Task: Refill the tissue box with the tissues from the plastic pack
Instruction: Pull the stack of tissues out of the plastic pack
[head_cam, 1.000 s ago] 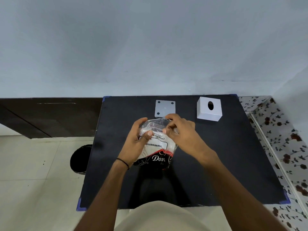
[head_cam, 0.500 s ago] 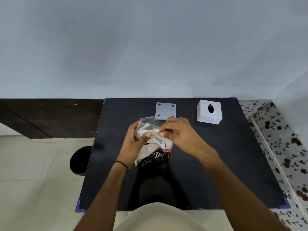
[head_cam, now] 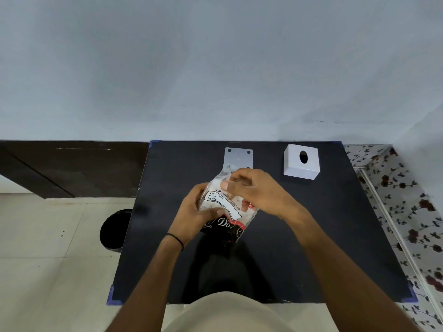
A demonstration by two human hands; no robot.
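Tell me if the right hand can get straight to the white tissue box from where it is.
Probably yes. The right hand is busy on the plastic pack, but only bare table lies between it and the white tissue box.

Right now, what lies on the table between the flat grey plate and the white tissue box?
Nothing: in the head view, only bare black table separates the grey plate from the tissue box.

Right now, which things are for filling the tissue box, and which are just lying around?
For the job:
clear plastic tissue pack, in both hands
white square tissue box
flat grey base plate

Just lying around:
black round bin on the floor
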